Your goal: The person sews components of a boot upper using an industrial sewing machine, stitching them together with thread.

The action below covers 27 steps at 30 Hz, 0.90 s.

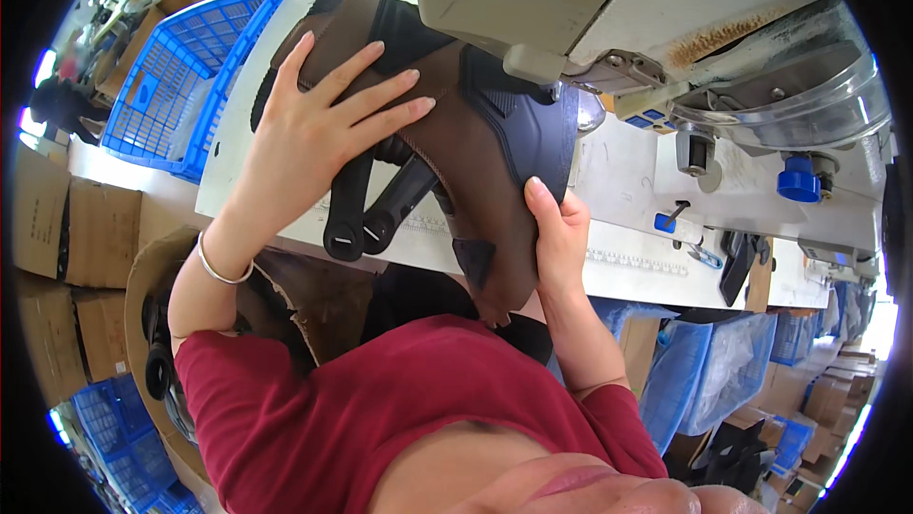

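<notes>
A brown, leather-like sewn piece (468, 148) with black trim, a grey-blue panel and two hanging black straps (348, 210) lies across the white table (632, 262). Its upper edge reaches under the head of an industrial sewing machine (533, 0); the needle area is hidden. My left hand (328, 124) rests flat on the piece, fingers spread over its brown and black parts. At the lower right edge my right hand (561, 233) grips it, thumb on top and the other fingers curled, partly hidden. The near end of the piece hangs over the table edge toward my lap.
A blue plastic basket (171, 86) stands beyond the table's left end. Below it is an open cardboard box (157, 271) with black parts inside. On the table's right lie a black tool (737, 262) and a ruler strip (637, 262). Blue bins (709, 371) stand under the right side.
</notes>
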Motion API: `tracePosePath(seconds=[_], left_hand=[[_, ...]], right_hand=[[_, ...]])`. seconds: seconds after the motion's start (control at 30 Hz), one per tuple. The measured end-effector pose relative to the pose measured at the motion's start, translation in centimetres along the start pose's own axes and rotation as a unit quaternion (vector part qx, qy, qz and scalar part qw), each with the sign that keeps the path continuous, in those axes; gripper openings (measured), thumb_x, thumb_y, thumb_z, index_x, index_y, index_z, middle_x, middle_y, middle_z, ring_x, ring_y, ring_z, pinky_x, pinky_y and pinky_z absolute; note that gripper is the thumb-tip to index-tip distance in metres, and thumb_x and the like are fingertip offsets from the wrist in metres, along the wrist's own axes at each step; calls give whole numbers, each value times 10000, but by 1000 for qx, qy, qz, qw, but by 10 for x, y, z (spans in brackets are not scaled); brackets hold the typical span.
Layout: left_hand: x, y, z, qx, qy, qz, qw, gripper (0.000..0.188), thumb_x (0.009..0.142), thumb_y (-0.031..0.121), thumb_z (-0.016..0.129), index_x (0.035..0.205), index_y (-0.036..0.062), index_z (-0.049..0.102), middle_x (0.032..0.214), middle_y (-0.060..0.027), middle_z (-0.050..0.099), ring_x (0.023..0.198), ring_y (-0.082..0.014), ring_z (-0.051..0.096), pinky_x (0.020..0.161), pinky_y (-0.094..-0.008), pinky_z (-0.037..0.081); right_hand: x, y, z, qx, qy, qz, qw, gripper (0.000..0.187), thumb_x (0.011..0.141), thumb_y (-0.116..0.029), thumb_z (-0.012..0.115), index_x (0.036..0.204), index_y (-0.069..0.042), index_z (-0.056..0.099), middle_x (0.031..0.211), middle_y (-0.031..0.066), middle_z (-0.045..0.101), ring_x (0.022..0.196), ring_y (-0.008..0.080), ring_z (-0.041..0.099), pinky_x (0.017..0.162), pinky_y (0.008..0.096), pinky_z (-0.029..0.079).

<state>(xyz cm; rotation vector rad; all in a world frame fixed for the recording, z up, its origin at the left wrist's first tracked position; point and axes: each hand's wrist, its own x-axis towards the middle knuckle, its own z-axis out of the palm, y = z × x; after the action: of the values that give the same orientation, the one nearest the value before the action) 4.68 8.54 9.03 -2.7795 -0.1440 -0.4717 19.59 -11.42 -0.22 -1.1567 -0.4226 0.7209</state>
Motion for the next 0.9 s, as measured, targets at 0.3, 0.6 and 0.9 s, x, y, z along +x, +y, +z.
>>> tracePosePath(seconds=[0.3,0.6,0.9], left_hand=[[29,-37,21,-4,-30,50,998,696,706,-76,576,1290,300,530,1334,69,518,1297,-188,418,1106,-485,241],[55,-64,46,-115,-106,36,987,639,717,40,664,1287,300,540,1314,45,541,1290,-203,432,1107,-484,241],[75,-83,49,-211,-149,37,965,602,686,-34,621,1184,304,632,1167,-32,630,1074,-263,577,912,-338,441]], right_hand=[[26,-8,14,30,16,7,999,167,915,-157,590,930,-4,654,858,-4,636,730,45,542,645,202,433],[22,-23,5,52,-24,109,992,188,905,-175,592,986,-11,635,890,29,650,736,75,593,655,215,476],[36,-28,5,64,45,50,996,171,878,-140,599,989,-13,627,951,38,634,859,126,596,753,261,463]])
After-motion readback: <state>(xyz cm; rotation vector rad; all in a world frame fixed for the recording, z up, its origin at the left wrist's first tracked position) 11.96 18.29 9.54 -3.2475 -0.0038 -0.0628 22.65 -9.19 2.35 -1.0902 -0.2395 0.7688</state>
